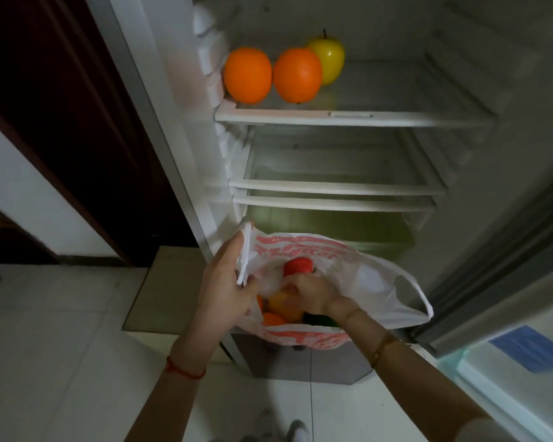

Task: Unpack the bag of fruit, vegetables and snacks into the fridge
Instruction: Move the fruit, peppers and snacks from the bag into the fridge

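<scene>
Your left hand (227,282) pinches the bag (374,282) open by its rim, before the fridge (332,118). Your right hand (307,291), fingers curled, is inside on a yellow fruit (280,303). Two oranges (248,74) and an apple (328,59) sit at the top shelf's left edge.

Pale tiled floor (61,314), dark wooden door (61,106).

Left hand (227,282) grips bag (358,272) rim; right hand (307,291) inside, among fruit. Two oranges (248,74), yellow apple (331,57) on top shelf (348,118).
</scene>
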`<state>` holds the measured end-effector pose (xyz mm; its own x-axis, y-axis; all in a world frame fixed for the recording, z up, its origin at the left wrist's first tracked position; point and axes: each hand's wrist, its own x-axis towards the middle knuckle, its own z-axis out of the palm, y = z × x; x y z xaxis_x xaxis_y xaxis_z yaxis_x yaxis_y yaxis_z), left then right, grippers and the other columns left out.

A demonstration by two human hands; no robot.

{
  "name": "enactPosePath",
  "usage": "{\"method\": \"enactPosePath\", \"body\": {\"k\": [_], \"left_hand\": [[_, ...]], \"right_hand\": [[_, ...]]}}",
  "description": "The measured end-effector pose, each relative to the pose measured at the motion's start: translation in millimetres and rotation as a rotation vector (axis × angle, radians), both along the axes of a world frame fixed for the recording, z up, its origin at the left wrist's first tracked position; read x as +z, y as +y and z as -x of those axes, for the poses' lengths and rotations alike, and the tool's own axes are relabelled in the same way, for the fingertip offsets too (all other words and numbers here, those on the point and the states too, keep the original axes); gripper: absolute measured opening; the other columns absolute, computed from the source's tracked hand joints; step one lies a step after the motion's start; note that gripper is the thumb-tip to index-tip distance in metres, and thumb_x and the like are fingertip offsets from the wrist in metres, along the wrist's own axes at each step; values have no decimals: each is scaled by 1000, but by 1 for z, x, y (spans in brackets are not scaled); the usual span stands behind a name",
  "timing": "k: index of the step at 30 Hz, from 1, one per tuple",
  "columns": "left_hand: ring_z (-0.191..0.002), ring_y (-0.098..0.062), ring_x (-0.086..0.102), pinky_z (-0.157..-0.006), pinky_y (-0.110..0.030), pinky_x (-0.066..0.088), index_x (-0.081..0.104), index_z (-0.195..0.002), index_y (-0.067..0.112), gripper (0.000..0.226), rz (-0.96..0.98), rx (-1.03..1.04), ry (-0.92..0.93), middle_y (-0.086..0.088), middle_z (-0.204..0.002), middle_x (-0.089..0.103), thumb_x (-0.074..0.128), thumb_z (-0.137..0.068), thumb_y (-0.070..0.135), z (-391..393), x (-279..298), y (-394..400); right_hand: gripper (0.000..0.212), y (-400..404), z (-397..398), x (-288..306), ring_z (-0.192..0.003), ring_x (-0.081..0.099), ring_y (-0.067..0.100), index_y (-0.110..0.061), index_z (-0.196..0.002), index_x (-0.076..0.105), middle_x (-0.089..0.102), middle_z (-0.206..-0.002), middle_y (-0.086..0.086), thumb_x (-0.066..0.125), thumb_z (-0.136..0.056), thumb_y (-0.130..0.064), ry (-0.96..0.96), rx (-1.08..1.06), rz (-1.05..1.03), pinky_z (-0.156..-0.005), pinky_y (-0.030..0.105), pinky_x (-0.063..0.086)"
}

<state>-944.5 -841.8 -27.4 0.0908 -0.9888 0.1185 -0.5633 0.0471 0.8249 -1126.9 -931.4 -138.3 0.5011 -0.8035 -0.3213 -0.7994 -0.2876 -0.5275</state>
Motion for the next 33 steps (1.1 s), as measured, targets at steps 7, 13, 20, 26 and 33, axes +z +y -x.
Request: {"method": "enactPosePath", "body": {"k": [7, 13, 20, 26, 33], "left_hand": [[-85, -19, 66, -56, -33, 62, 29, -151, 43, 85, -17, 47, 76, 4, -124, 59, 59, -85, -1, -9, -9, 19], [-96, -24, 67, -55, -36, 62, 27, -150, 46, 84, -26, 49, 86, 3, -132, 57, 57, -85, 2, -9, -13, 23], [-94, -25, 66, -60, -33, 63, 25, -152, 44, 83, -43, 58, 70, -5, -129, 57, 62, -88, 5, -12, -14, 19], [-96, -15, 66, -73, -33, 62, 30, -150, 41, 79, 24, 23, 65, 4, -126, 60, 64, -87, 8, -16, -3, 10], [-116, -18, 61, -88, -33, 58, 30, -154, 31, 83, 50, -42, 41, 15, -142, 47, 62, -85, -1, -13, 1, -9]], "right_hand": [[43, 2, -31, -44, -120, 49, 26, -29, -114, 60, 55, -127, 4, 52, -85, -59, 293, 383, 236, -106, 46, 41], [57, 11, -44, -64, -118, 46, 28, -18, -126, 60, 50, -130, 9, 58, -84, -56, 396, 449, 429, -108, 42, 34], [66, 14, -45, -61, -120, 43, 25, -24, -132, 52, 47, -132, 4, 65, -77, -59, 297, 337, 355, -110, 43, 34], [65, 4, -21, -10, -117, 53, 17, -26, -129, 55, 56, -128, -3, 75, -73, -52, -163, -57, -30, -104, 35, 44], [47, 4, 0, 45, -115, 58, 19, -24, -128, 54, 59, -120, -4, 73, -85, -15, -567, -332, -96, -88, 16, 47]]}}
